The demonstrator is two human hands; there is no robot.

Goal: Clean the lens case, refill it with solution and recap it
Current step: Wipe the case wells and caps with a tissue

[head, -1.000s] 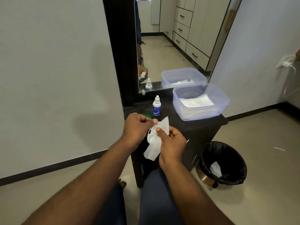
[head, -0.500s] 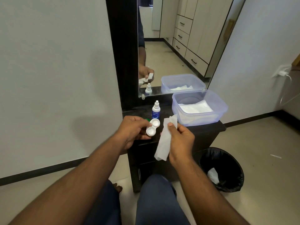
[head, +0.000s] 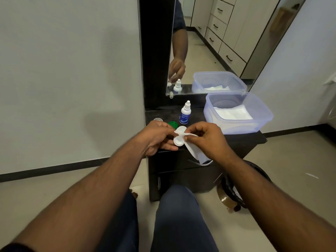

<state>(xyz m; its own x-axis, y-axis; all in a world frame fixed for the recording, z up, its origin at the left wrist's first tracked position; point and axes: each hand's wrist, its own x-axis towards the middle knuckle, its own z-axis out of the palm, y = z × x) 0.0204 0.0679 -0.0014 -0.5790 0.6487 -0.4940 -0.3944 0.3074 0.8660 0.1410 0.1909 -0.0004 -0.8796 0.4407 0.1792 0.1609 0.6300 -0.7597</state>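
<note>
We see the left hand (head: 156, 137) gripping the lens case (head: 179, 136) from its 9 o'clock side, fingers curled under it. The right hand (head: 209, 139) pinches a white tissue (head: 193, 148) and presses its tip onto the case at the joint between the wells (rest of the tissue hangs toward 5 o'clock). The case sits above the front edge of the dark cabinet (head: 245, 139): white, two round open wells, uncapped. At 12 o'clock of the case: solution bottle (head: 185, 115), upright, capped. Green cap (head: 172, 124) and clear cap (head: 157, 119) at 10 o'clock. Clear tub (head: 236, 127) at 2 o'clock holds folded tissues (head: 232, 113). Bin (head: 229, 195) on the floor at 5 o'clock, mostly hidden.
</note>
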